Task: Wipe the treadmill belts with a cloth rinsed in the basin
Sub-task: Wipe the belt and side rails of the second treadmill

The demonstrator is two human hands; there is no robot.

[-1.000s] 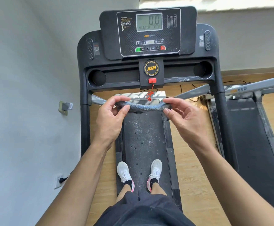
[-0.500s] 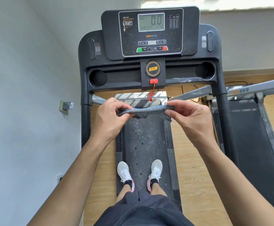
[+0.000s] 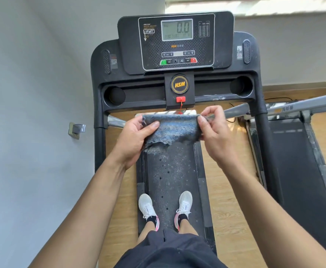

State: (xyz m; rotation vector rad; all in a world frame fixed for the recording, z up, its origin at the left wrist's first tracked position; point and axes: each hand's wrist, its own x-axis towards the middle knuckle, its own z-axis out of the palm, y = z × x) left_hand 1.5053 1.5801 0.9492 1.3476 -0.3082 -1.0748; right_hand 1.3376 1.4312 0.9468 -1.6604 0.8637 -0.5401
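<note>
The grey cloth is up in the air, stretched flat between both hands over the front end of the treadmill belt, just below the console's shelf. The left hand pinches the cloth's left edge, thumb laid across the top and fingers tucked beneath. The right hand pinches the upper right corner between thumb and forefinger, with the other fingers curled in behind. The top edge runs taut from hand to hand, and the bottom edge hangs loose and ragged, not touching the belt. Below it the belt is speckled with pale dust, a bare stretch running from the cloth back to the white shoes planted side by side on it. Narrow black side rails border the belt on either side. Ahead, the console reads 0.0, with the red safety key under the HSM badge. On the left, the upright stands close to the grey wall. On the right, a strip of wood floor separates this machine from a second treadmill, whose grey handrail angles across.
</note>
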